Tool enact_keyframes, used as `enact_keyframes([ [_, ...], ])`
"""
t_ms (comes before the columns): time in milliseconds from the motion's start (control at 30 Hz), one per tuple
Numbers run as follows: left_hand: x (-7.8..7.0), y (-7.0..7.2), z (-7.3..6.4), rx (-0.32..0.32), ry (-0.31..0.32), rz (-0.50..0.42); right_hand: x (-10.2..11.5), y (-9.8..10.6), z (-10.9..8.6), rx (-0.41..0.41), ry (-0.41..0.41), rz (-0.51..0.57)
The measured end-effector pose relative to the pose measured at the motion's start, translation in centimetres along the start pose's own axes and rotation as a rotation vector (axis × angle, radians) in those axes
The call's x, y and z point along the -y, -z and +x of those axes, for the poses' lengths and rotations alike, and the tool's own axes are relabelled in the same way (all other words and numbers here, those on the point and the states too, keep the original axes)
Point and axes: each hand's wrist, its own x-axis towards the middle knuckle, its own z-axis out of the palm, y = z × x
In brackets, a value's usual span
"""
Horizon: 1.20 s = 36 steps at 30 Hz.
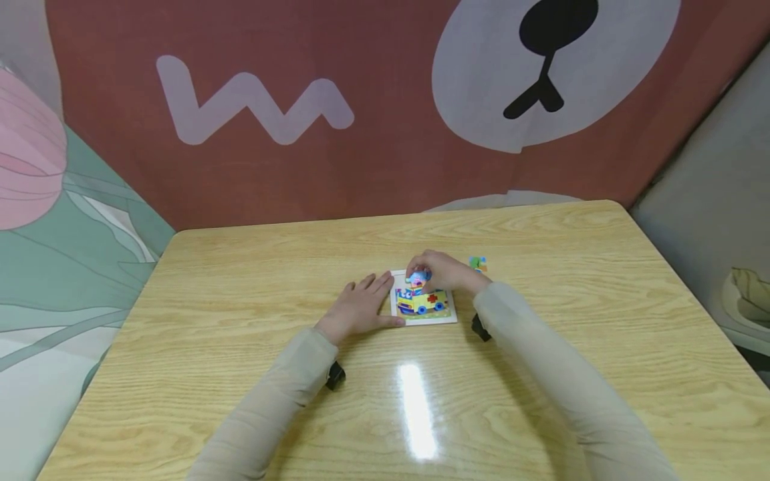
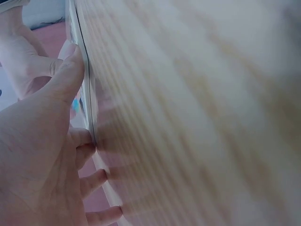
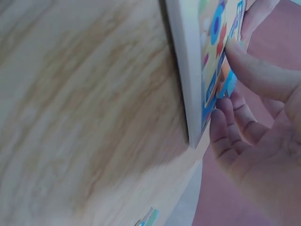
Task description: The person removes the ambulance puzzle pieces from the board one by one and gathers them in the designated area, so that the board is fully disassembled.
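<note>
"Nearest us are two pale sleeves (image 1: 259, 414), reaching in from the bottom of the head view. What do we see beyond them, biggest first?"

"We see a reddish-brown wall covering (image 1: 391, 174) printed with a pale zigzag and a black-nosed muzzle. Below it is the wood-grained table (image 1: 210, 321), a streak of light shining on its near part."

"And how do we find the hands?"

"We find the left hand (image 1: 361, 308) spread, its thumb wide of the fingers, thumb and fingertips along the edge of the white-rimmed puzzle board (image 1: 433, 322). The right hand (image 1: 445, 270) is curled above that board, thumb and fingers drawn close in a pinch."

"Where do we place the board?"

"Flat on the table between the hands. We can make out a yellow ambulance with a red cross on it."

"And our smallest things?"

"The right fingers hold a mostly blue puzzle piece (image 1: 416, 280) over the board; we cannot tell whether it touches. A loose piece (image 1: 478, 262), partly green, lies on the table near the board's far right corner."
</note>
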Motion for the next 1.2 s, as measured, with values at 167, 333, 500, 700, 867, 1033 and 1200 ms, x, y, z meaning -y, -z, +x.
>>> enact_keyframes([
  [167, 0.1, 0.0, 0.0, 0.000, 0.002, -0.003, -0.2, 0.1, -0.1, -0.061, -0.010, 0.021],
  [333, 0.1, -0.2, 0.1, -0.006, 0.000, 0.001, -0.1, 0.3, -0.3, -0.067, -0.021, 0.060],
  [500, 0.1, -0.2, 0.1, -0.010, 0.001, -0.001, -0.4, 0.5, -0.5, -0.078, -0.011, 0.138],
  [700, 0.1, -0.2, 0.2, 0.002, 0.009, -0.013, -0.5, 0.9, -0.8, -0.095, -0.064, 0.197],
  [867, 0.1, -0.2, 0.2, 0.005, 0.011, -0.017, -0.7, 1.0, -0.9, -0.090, -0.092, 0.215],
  [1033, 0.0, -0.1, 0.1, 0.000, 0.007, -0.013, -0.9, 0.8, -1.0, -0.082, -0.071, 0.229],
  [1200, 0.0, 0.1, 0.0, 0.000, -0.036, -0.013, -0.9, 0.7, -1.1, -0.086, -0.062, 0.219],
])
